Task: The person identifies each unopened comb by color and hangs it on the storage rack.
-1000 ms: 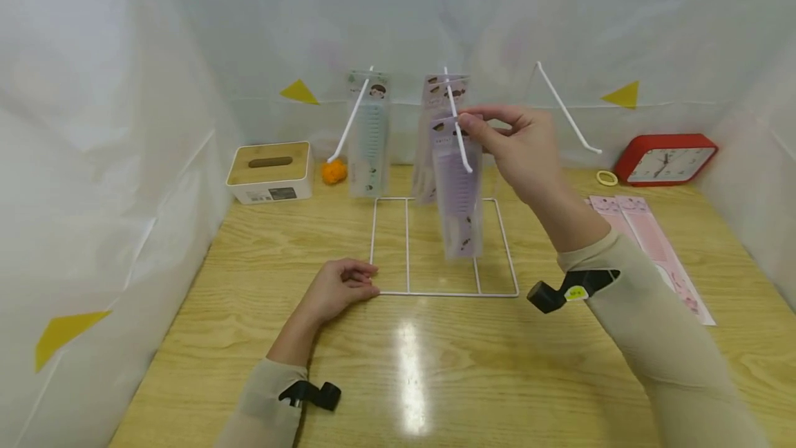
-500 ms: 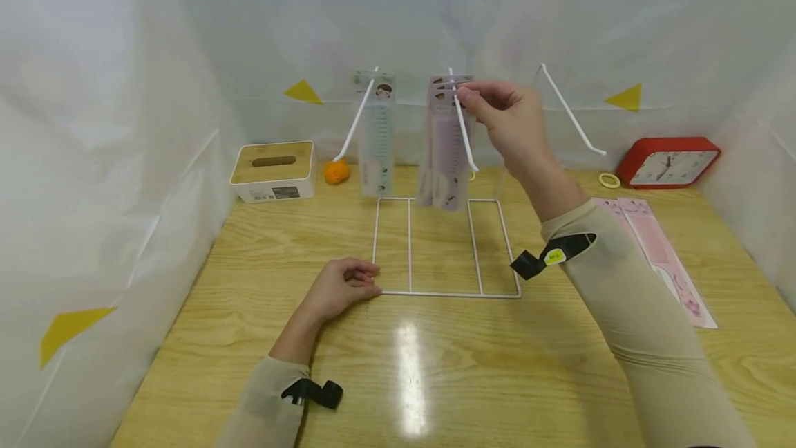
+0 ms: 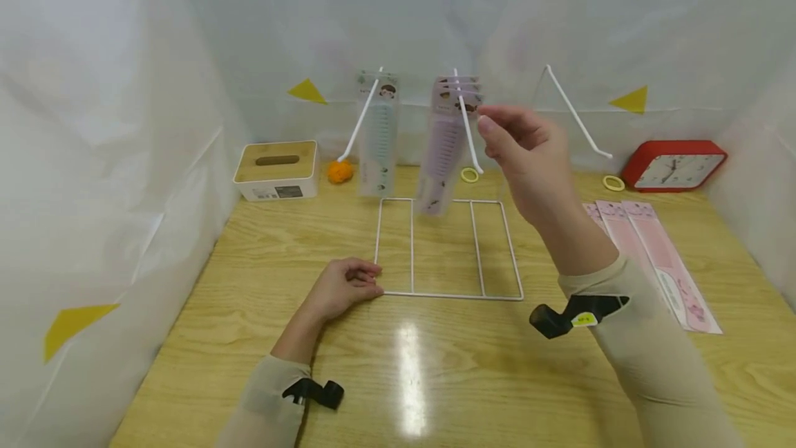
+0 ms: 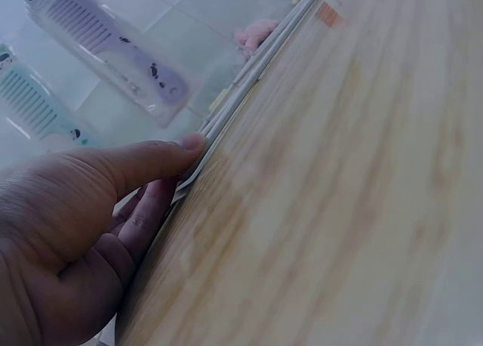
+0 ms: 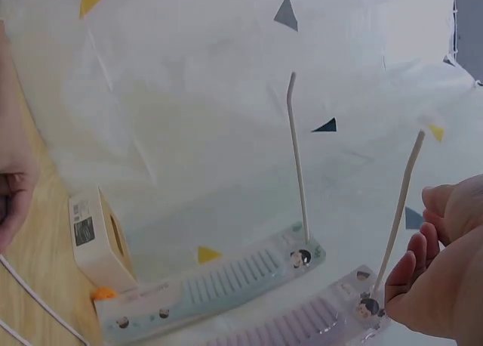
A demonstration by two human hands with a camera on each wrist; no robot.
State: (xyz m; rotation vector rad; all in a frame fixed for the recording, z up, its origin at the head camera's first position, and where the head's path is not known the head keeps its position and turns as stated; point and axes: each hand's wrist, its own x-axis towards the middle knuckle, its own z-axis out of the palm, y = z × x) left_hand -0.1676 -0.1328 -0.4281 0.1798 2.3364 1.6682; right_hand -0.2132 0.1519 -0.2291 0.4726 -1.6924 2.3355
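Since the earlier frame, the right hand has let go of the plastic-wrapped purple comb, which hangs tilted on the slim white hook just left of it. That hand curves loosely, wrist raised; the left hand, lower, pinches the thin wire rack on the wood-grained table.

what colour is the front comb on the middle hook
Light purple; the front comb shows best in the head view.
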